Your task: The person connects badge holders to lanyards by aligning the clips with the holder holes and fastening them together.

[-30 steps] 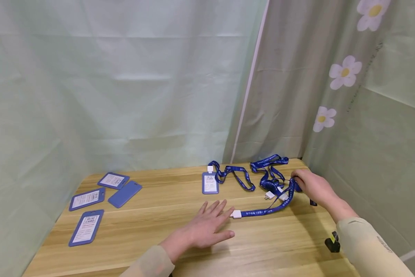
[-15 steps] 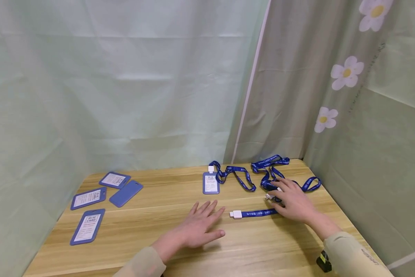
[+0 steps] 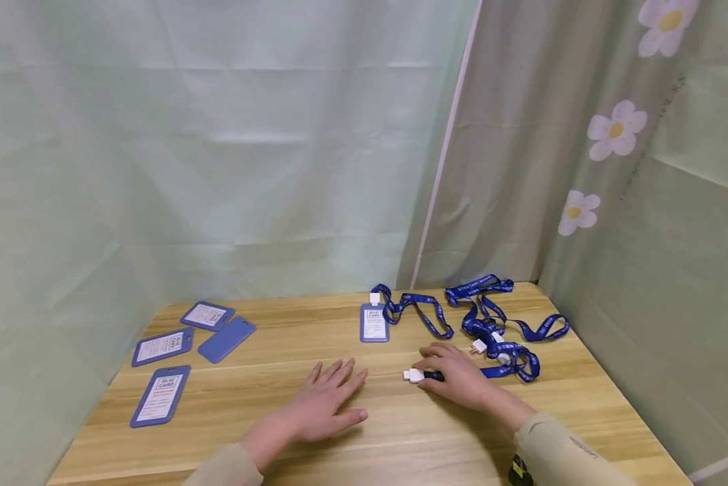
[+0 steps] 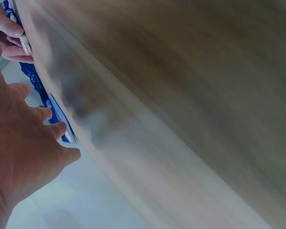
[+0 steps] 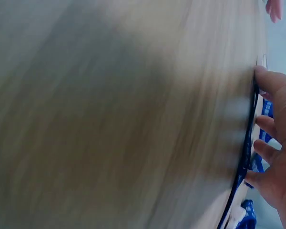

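Observation:
My right hand (image 3: pixel 455 378) pinches a blue lanyard just behind its white plastic connector (image 3: pixel 415 376), at the middle right of the table in the head view. In the right wrist view the strap (image 5: pixel 245 152) runs past the thumb and fingers. Its rest curls out behind the hand toward the other lanyards (image 3: pixel 482 327). To the left, my left hand (image 3: pixel 315 405) is spread with straight fingers, palm down over the wood, holding nothing. Behind both hands lies a blue ID card holder (image 3: pixel 374 322) attached to a lanyard (image 3: pixel 427 307).
Several loose blue card holders (image 3: pixel 161 395) lie at the left of the wooden table (image 3: pixel 266 337), one face down (image 3: pixel 227 339). A small black object with a yellow mark (image 3: pixel 519 470) is by the right sleeve. Pale curtains (image 3: pixel 278 169) border the back and sides.
My right hand let go of the lanyard loop at the far right and moved left to the connector end. My left hand drew back leftward. The strap behind the right hand has bunched into a curl.

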The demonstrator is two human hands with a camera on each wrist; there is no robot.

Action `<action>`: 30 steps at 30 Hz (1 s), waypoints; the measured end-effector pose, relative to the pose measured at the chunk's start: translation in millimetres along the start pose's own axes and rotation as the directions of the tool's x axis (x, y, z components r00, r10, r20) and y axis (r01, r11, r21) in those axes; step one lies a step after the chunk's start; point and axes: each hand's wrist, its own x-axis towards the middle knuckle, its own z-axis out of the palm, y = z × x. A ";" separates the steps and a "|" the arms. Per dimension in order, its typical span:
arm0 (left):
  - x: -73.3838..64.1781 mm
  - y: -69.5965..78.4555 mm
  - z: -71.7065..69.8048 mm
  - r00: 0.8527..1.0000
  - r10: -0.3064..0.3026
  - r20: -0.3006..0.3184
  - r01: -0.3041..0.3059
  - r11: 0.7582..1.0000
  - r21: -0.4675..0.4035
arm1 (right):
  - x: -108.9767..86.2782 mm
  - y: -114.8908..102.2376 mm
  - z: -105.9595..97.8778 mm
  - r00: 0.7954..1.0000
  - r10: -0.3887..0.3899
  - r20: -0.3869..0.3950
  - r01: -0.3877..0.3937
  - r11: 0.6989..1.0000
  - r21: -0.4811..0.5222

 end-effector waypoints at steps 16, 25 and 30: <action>-18.7 -30.1 -3.4 0.995 -0.088 -0.038 0.089 0.996 0.030 | 27.3 -33.3 16.9 1.000 0.022 0.012 -0.023 0.998 0.061; -24.5 -50.9 -10.3 0.987 -0.113 -0.115 0.119 0.992 0.043 | 24.7 -27.1 17.0 1.000 0.023 -0.004 -0.023 0.995 0.096; -31.9 -76.6 -14.8 0.971 -0.158 -0.177 0.170 0.984 0.055 | 25.3 -26.5 17.4 0.999 0.038 0.022 -0.040 0.996 0.076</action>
